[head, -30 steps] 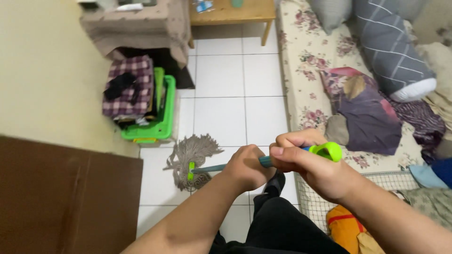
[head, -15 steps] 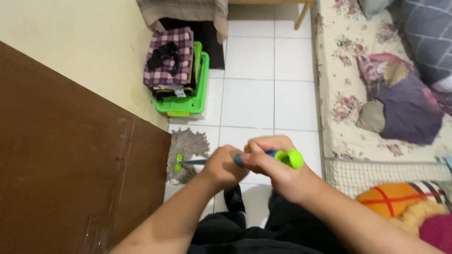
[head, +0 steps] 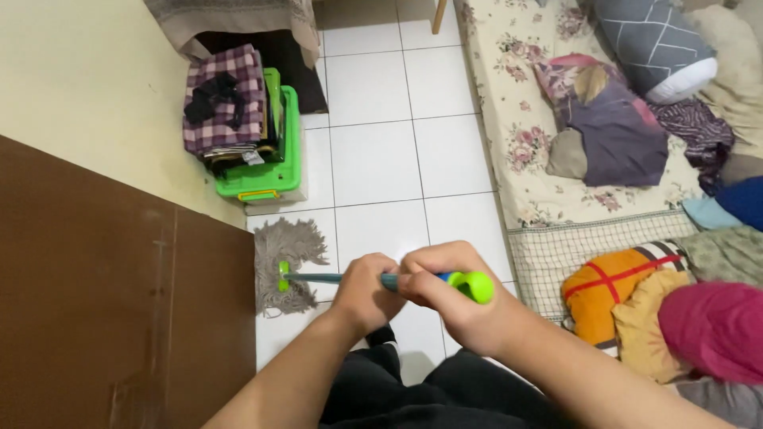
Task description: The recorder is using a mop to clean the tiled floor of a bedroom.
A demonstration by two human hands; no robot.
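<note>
I hold a string mop by its teal handle (head: 314, 278). My left hand (head: 364, 291) grips the shaft lower down, and my right hand (head: 445, 298) wraps the top just below the bright green end cap (head: 476, 287). The grey mop head (head: 284, 253) lies spread on the white tiled floor (head: 381, 159), right against the edge of a brown wooden panel (head: 119, 310). A green clamp (head: 283, 275) joins the head to the handle. My dark trousers show below both hands.
A green plastic crate (head: 274, 176) with folded plaid cloth (head: 222, 99) stands by the cream wall. A floral mattress (head: 524, 119) with pillows, blankets and clothes runs along the right. An orange cushion (head: 608, 290) lies at its near end.
The mop head has slid left across the tiles to the edge of the brown panel. Both hands kept their grip while the view shifted.
</note>
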